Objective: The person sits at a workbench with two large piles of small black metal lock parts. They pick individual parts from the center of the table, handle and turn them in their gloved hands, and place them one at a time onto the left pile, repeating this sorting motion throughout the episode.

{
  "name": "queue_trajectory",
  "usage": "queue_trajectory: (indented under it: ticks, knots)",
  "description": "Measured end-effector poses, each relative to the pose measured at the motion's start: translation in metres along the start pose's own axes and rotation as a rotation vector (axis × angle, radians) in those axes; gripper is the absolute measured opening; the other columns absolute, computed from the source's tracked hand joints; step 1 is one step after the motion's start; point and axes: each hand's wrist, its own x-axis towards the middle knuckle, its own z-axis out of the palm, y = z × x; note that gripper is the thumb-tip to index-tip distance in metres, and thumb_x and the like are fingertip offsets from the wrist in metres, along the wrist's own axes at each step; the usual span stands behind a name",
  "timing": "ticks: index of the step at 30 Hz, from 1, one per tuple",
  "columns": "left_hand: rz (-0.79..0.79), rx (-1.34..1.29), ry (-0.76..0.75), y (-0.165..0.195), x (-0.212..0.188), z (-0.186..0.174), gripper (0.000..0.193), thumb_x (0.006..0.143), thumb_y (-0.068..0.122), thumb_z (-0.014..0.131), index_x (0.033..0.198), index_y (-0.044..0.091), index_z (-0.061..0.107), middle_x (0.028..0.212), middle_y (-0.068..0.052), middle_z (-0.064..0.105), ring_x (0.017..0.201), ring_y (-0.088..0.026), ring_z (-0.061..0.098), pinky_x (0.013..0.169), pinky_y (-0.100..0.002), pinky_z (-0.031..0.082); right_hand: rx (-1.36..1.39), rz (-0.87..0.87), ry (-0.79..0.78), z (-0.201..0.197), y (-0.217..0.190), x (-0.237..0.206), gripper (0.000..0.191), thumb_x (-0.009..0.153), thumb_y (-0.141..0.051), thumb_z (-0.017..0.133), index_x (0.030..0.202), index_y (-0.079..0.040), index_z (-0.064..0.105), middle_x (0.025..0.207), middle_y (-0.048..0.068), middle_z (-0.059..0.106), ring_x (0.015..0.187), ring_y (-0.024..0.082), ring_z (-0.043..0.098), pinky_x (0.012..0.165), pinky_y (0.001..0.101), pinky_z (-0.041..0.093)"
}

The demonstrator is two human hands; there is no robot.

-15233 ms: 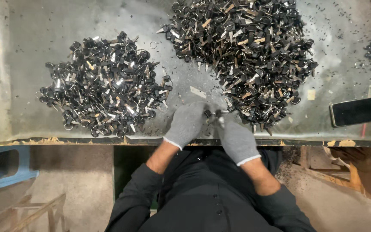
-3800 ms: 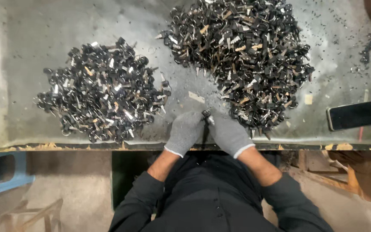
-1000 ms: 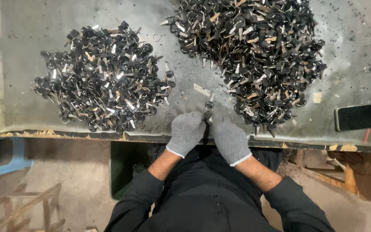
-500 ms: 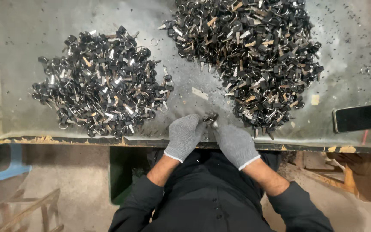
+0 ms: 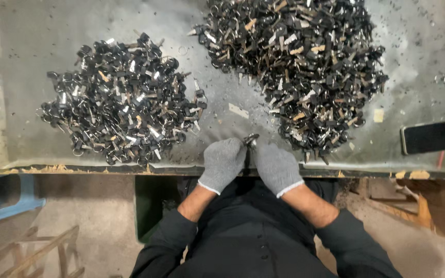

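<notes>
Both my hands wear grey knit gloves and meet at the table's near edge. My left hand (image 5: 223, 160) and my right hand (image 5: 275, 164) pinch one small black and metal key part (image 5: 250, 140) between their fingertips. A smaller heap of black-headed keys (image 5: 122, 110) lies to the left of my hands. Behind and to the right spreads a larger heap of the same keys (image 5: 300, 56), some with brass-coloured blades.
The grey metal table (image 5: 21, 77) is scratched and dusty, with crumbs along its front edge. A black phone (image 5: 433, 136) lies at the right. A small pale tag (image 5: 238, 110) rests between the heaps. Below are a concrete floor and a blue stool (image 5: 11, 203).
My hands have stayed together at the table edge on the small part, with only slight shifts. The camera view has drifted a little; the heaps look unchanged.
</notes>
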Motion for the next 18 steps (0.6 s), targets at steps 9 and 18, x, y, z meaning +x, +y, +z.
queue_trajectory:
  ticks: [9, 18]
  knots:
    - [-0.126, 0.024, 0.477, -0.011, 0.019, -0.036, 0.013, 0.089, 0.019, 0.078, 0.094, 0.008, 0.074, 0.074, -0.004, 0.066, 0.065, -0.016, 0.061, 0.062, -0.032, 0.05, 0.418, 0.073, 0.007, -0.002, 0.017, -0.008, 0.043, 0.096, -0.031, 0.063, 0.13, -0.006, 0.055, 0.077, 0.02, 0.071, 0.071, 0.039, 0.073, 0.06, 0.0489, 0.058]
    - [0.141, -0.162, 0.117, 0.015, 0.119, 0.041, 0.034, 0.089, 0.008, 0.067, 0.123, 0.009, 0.067, 0.115, -0.012, 0.074, 0.101, -0.032, 0.072, 0.087, -0.04, 0.058, 0.176, -0.25, 0.371, 0.007, 0.005, -0.02, 0.056, 0.084, -0.028, 0.063, 0.13, 0.003, 0.053, 0.098, 0.031, 0.071, 0.079, 0.045, 0.072, 0.067, 0.0504, 0.058]
